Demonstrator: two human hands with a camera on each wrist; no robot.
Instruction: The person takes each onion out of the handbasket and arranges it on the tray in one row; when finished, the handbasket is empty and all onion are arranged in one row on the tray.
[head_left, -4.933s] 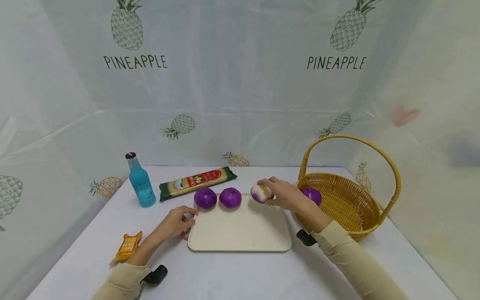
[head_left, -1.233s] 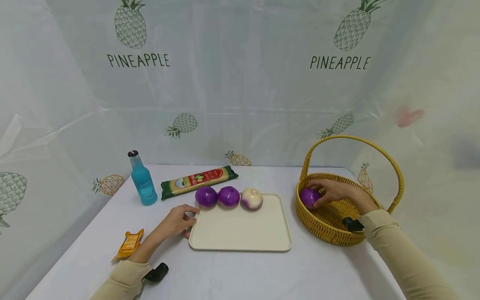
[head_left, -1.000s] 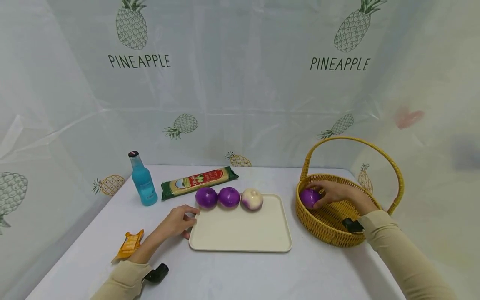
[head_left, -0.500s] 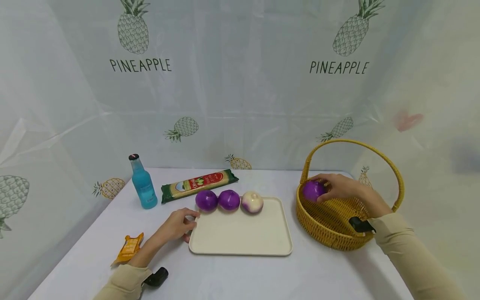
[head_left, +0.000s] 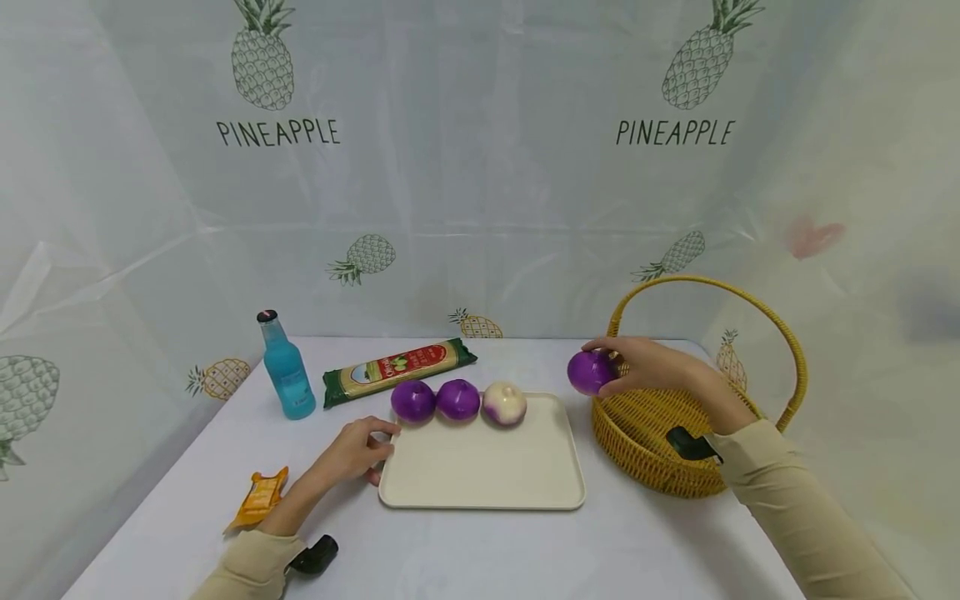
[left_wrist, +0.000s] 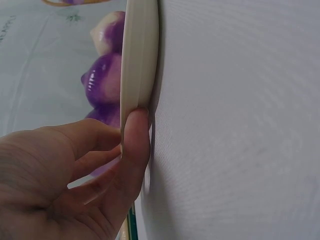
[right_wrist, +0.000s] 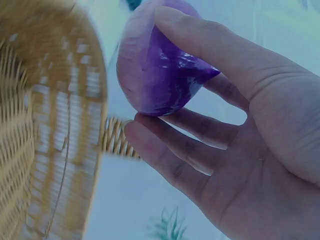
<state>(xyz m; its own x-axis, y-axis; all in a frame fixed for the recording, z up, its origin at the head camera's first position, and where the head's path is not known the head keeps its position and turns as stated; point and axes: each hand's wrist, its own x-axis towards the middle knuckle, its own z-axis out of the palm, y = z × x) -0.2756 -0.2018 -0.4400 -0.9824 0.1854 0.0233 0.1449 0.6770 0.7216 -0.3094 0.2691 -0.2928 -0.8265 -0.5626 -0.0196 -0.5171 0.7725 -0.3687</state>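
Observation:
My right hand (head_left: 645, 367) grips a purple onion (head_left: 588, 372) in the air, just past the left rim of the wicker basket (head_left: 675, 442). The right wrist view shows thumb and fingers curled round that onion (right_wrist: 160, 65) beside the basket's weave (right_wrist: 60, 130). A cream tray (head_left: 480, 467) carries two purple onions (head_left: 412, 401) (head_left: 458, 399) and a paler white-purple one (head_left: 504, 403) along its far edge. My left hand (head_left: 352, 446) holds the tray's near-left corner; in the left wrist view its thumb presses the tray rim (left_wrist: 140, 65).
A blue bottle (head_left: 287, 367) and a green noodle packet (head_left: 397, 371) stand behind the tray at the left. An orange snack wrapper (head_left: 258, 496) lies near the table's left edge. Pineapple-print sheets wall the table on three sides.
My right hand has lifted the purple onion out of the basket and carried it left over the rim. Earlier it set the pale onion on the tray. The left hand has stayed put.

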